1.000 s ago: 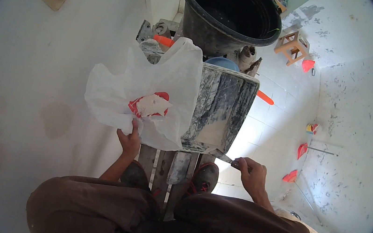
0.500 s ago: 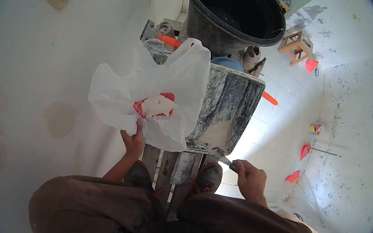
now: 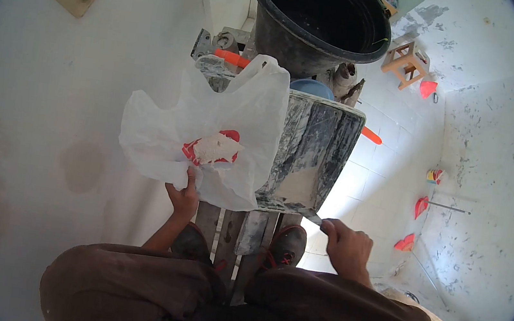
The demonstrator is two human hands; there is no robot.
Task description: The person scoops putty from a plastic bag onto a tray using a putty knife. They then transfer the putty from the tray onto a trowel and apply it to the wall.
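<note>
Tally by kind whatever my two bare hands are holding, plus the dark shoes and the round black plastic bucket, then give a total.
Translucent white plastic bag, in left hand: 1
Metal-bladed scraper, in right hand: 1
Dark shoes: 2
Round black plastic bucket: 1
Total: 5

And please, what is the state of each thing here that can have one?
Plastic bag: open, pale material inside
Tray: smeared, pale residue near one corner
Scraper: held, blade at tray's near edge
Left hand: holding the bag
Right hand: closed around the scraper
Black bucket: uncovered
</note>
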